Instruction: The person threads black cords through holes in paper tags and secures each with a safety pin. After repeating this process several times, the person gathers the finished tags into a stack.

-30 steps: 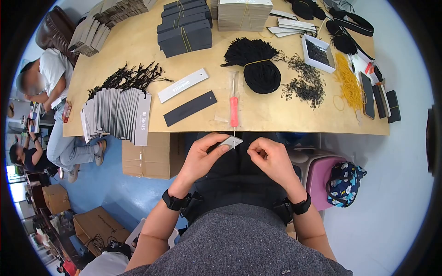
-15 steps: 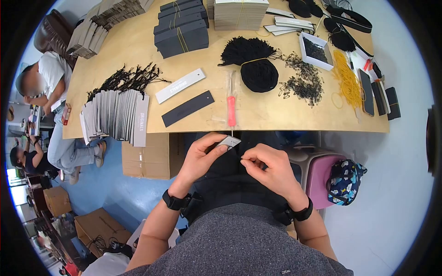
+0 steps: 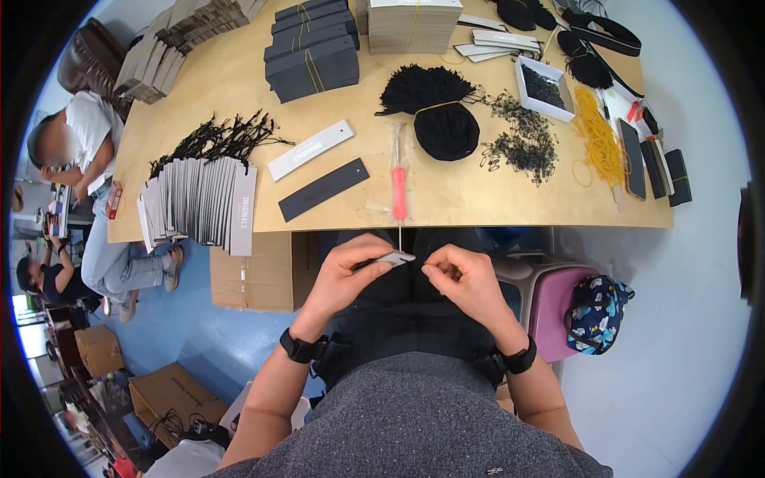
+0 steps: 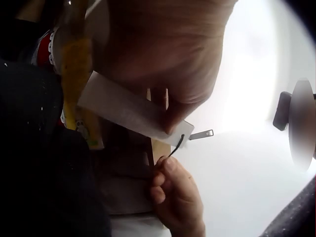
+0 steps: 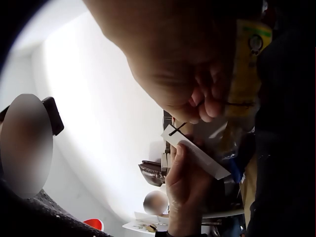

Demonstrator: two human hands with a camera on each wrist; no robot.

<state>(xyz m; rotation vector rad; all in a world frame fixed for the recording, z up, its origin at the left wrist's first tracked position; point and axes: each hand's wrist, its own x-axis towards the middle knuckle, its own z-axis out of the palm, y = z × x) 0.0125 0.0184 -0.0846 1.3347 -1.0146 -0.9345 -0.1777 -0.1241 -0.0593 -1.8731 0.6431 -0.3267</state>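
Here, near the light wooden table (image 3: pixel 510 210), the left hand (image 3: pixel 349 271) pinches a flat pale-grey card tag (image 4: pixel 126 108); the right hand (image 3: pixel 466 279) pinches a thin black string (image 4: pixel 176 145). Threading seems the step; next may need a soft pull.

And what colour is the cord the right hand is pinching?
The cord is black; it shows best in the left wrist view.

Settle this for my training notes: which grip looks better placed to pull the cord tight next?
Probably the right: the right grip pinches the black cord, which runs from the hole near the pale tag's end. The left grip is occupied holding that tag.
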